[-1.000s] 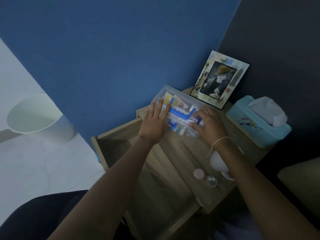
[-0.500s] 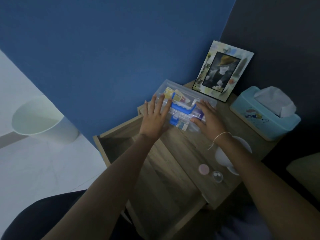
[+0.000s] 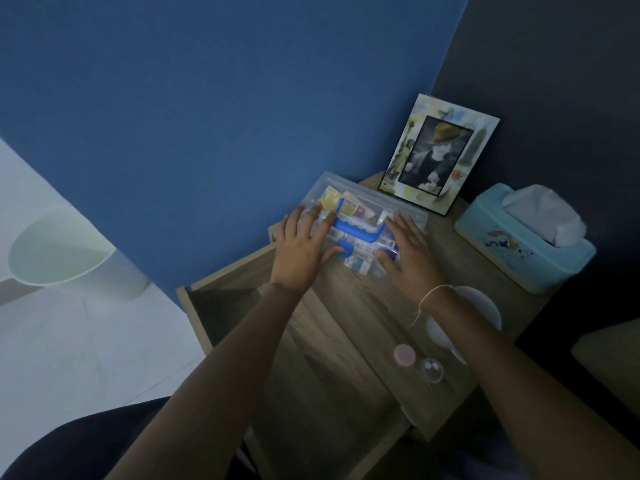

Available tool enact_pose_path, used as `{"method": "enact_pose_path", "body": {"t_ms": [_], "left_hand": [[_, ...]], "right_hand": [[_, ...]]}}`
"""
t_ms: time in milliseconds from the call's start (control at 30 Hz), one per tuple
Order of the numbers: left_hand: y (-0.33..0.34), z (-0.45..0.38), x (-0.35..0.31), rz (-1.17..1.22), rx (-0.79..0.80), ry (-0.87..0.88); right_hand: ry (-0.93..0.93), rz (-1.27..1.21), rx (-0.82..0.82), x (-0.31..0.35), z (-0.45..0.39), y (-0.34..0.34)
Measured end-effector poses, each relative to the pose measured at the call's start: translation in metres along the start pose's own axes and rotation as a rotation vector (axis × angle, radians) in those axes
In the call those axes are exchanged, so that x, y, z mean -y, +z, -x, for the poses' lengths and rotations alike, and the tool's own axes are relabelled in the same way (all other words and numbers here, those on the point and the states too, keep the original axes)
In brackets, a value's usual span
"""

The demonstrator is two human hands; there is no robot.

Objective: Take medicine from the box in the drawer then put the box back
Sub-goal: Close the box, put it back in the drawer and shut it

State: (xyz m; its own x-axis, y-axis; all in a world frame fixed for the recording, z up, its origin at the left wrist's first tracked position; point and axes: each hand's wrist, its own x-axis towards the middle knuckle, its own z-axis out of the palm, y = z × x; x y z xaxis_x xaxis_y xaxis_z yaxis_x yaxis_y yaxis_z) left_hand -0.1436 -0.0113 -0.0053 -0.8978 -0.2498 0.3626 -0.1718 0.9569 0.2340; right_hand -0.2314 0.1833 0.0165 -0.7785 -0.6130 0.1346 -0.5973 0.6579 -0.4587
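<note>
- Currently both hands flat on the clear medicine box [image 3: 367, 211] — frame centre, on the table [image 3: 349, 306].
- Left hand [image 3: 304, 249] fingers spread, thumb by blue latch [image 3: 346, 250]; right hand [image 3: 408, 252] open too.
- Drawer [image 3: 221, 306] open, lower left.

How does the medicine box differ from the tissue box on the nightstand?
The medicine box is clear plastic with a blue handle, its contents visible; the tissue box is opaque light blue. The medicine box lies under the left hand and right hand; the tissue box stands untouched. A white tissue sticks out of the tissue box; the medicine box looks shut. Both rest on the nightstand.
</note>
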Motion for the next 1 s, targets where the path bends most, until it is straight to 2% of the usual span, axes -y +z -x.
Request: {"method": "enact_pose_path", "body": {"t_ms": [133,267,467,567,667,1000], "left_hand": [[-0.002,-0.004,0.004,0.037,-0.032,0.003],[-0.003,-0.005,0.003,0.058,-0.040,0.003],[0.003,-0.005,0.009,0.112,-0.085,0.051],[0.007,-0.005,0.013,0.119,-0.053,0.085],[0.012,-0.004,0.015,0.055,-0.037,0.101],[0.022,-0.007,0.010,-0.085,-0.132,0.086]], "right_hand": [[-0.023,0.091,-0.011,0.001,0.002,0.003],[0.005,0.193,0.043,0.005,0.003,0.002],[0.001,0.140,0.051,0.009,0.005,-0.001],[0.001,0.137,0.051,0.009,0.006,-0.001],[-0.001,0.120,0.046,0.008,0.006,0.000],[-0.008,0.112,0.010,0.003,0.005,0.006]]}}
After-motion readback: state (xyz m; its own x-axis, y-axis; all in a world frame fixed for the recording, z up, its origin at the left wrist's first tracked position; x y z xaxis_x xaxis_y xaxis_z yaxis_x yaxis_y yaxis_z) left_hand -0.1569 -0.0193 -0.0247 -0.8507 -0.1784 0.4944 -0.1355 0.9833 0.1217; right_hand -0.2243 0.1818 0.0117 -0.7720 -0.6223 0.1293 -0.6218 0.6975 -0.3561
